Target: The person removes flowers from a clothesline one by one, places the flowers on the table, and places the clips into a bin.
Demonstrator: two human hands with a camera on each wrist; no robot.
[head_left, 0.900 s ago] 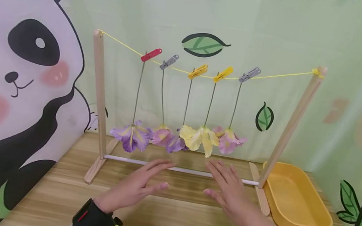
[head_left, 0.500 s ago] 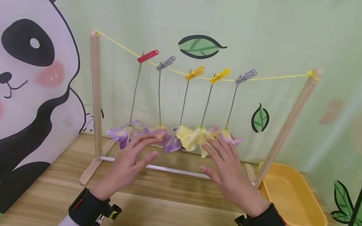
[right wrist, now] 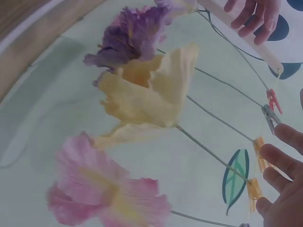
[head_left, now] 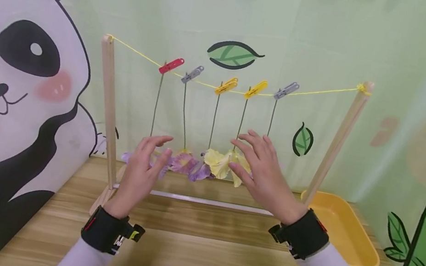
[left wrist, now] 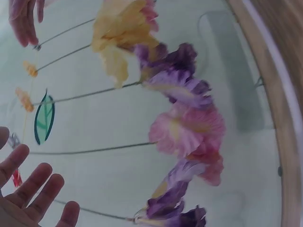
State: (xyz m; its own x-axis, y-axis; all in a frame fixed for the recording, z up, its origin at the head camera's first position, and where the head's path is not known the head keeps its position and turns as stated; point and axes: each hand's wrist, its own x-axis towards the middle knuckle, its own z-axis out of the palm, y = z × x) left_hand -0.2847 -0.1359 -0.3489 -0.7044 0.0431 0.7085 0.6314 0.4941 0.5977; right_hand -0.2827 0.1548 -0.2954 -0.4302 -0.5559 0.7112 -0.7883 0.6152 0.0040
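Artificial flowers hang upside down by their stems from a yellow string (head_left: 319,92), held by a red clothespin (head_left: 171,66) and several grey and yellow ones. My left hand (head_left: 140,175) is raised in front of the purple flower (head_left: 125,156) at the left end, partly covering it, fingers spread and holding nothing. Loosely bent fingers of my right hand (head_left: 264,176) reach up before the yellow flower (head_left: 216,163), overlapping its stem in the head view. Behind that hand a pink flower is mostly hidden; the right wrist view shows it (right wrist: 104,189). Between the hands hangs another pink flower (head_left: 183,162).
Two wooden posts, left (head_left: 108,107) and right (head_left: 338,143), carry the string, joined low by a white rod (head_left: 210,202). A yellow plastic tray (head_left: 347,233) stands on the wooden table (head_left: 193,260) beside the right post. Behind hangs a panda-print backdrop (head_left: 232,10).
Both hands have risen from above the table to the height of the flowers. The left has shifted leftward, and the right is now up at the stems. The flowers still hang.
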